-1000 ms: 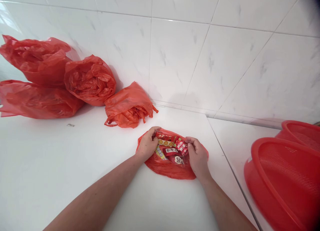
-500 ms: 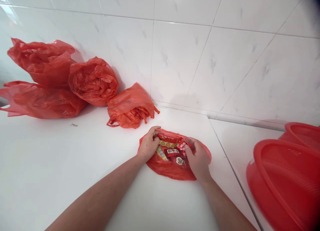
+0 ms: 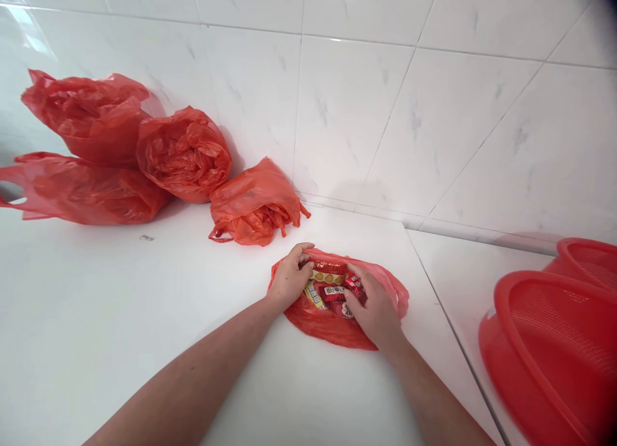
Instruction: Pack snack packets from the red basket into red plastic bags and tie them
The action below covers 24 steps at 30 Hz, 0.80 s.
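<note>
A red plastic bag (image 3: 328, 333) lies spread on the white table, with several small snack packets on it. Among them are a yellow-and-red packet (image 3: 328, 277), a yellow one (image 3: 314, 296) and a dark red one with a white label (image 3: 332, 293). My left hand (image 3: 292, 279) pinches at the bag's left edge beside the yellow-and-red packet. At the right side of the packets, my right hand (image 3: 373, 304) has thumb and fingers around a shiny red packet (image 3: 354, 282), partly hidden by the fingers.
Several full red plastic bags (image 3: 183, 153) rest against the tiled wall at the left and centre back. Red plastic baskets (image 3: 511, 343) stand at the right, beyond a seam in the white table (image 3: 144, 304). A tiny scrap (image 3: 146, 238) lies at the left.
My right hand has moved left over the packets, and its fingers cover more of the shiny red packet. My left hand stays at the bag's left edge. The view has shifted slightly.
</note>
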### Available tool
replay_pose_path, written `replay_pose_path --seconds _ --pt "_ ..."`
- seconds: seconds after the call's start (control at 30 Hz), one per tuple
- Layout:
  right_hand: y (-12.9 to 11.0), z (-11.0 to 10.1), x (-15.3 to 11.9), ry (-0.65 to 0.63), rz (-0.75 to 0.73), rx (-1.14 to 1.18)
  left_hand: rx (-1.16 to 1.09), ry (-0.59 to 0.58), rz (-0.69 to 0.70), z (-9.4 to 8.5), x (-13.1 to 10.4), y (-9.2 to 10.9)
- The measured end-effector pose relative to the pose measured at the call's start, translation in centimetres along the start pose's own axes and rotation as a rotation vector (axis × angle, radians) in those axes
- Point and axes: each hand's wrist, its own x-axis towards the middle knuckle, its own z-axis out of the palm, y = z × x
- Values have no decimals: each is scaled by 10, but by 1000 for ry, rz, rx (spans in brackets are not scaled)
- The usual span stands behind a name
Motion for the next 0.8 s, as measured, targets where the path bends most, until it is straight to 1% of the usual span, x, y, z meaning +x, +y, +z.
replay_pose_path --seconds 0.2,0.37,0.47,0.6,0.7,0.8 --pt "1 0 -1 -64 15 -21 17 -6 3 -1 0 -1" --pt "2 0 -2 -63 13 2 29 -5 5 -2 0 -2" --pt "3 1 -1 -38 37 27 49 -1 8 -2 0 -2" --pt "7 2 0 36 62 18 75 3 27 -2 0 -4" --pt "10 2 1 78 75 -21 87 11 33 -2 1 -4" --pt "11 2 1 92 85 -101 96 17 28 -2 1 -3"
